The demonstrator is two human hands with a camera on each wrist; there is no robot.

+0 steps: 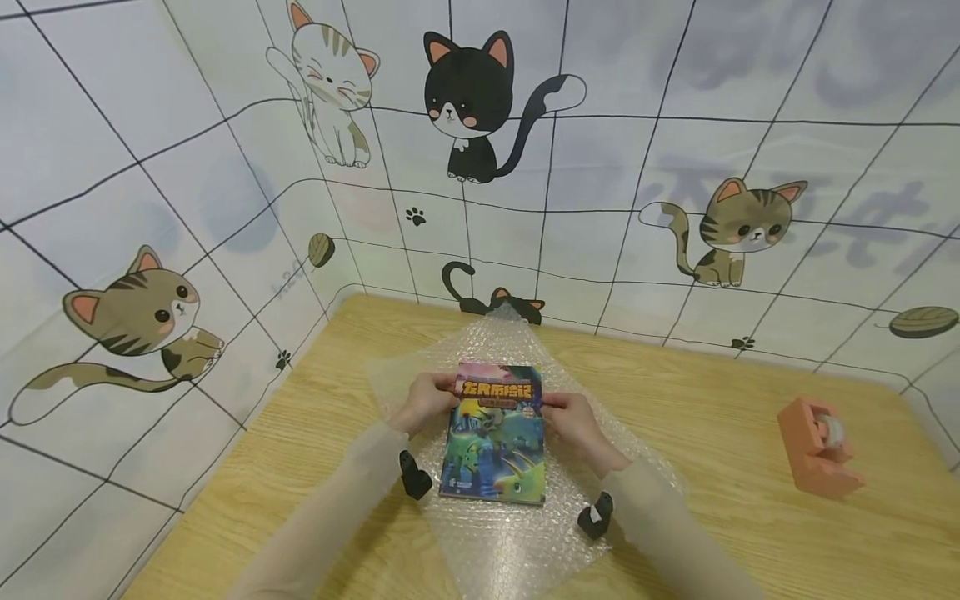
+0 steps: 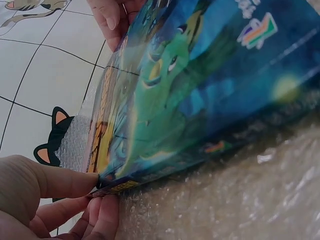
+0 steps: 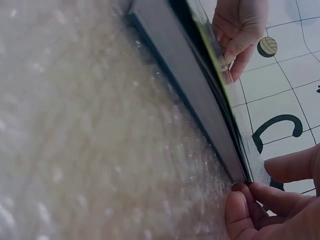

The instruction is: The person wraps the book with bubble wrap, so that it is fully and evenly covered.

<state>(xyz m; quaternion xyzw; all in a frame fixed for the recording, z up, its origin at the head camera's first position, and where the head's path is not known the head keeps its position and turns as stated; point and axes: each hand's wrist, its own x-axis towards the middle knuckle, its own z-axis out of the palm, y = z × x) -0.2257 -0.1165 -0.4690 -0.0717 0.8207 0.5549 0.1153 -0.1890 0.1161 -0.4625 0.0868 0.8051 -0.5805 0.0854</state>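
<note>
A paperback book (image 1: pixel 495 450) with a colourful dinosaur cover lies face up over a sheet of bubble wrap (image 1: pixel 517 546), its title towards the wall. At the book's left edge my left hand (image 1: pixel 426 404) pinches the spine side; the left wrist view shows the thumb (image 2: pixel 65 181) on the cover and the other fingers underneath. My right hand (image 1: pixel 576 425) grips the opposite edge, where the pages show in the right wrist view. There the thumb (image 3: pixel 290 166) is above the cover and the fingertips are under the edge. The bubble wrap spreads out diagonally around the book.
An orange tape dispenser (image 1: pixel 806 450) with a roll of clear tape stands on the wooden table (image 1: pixel 720 425) at the right. Behind and to the left, a white sheet (image 1: pixel 600 167) printed with cats and grid lines borders the table. Black devices sit at both wrists.
</note>
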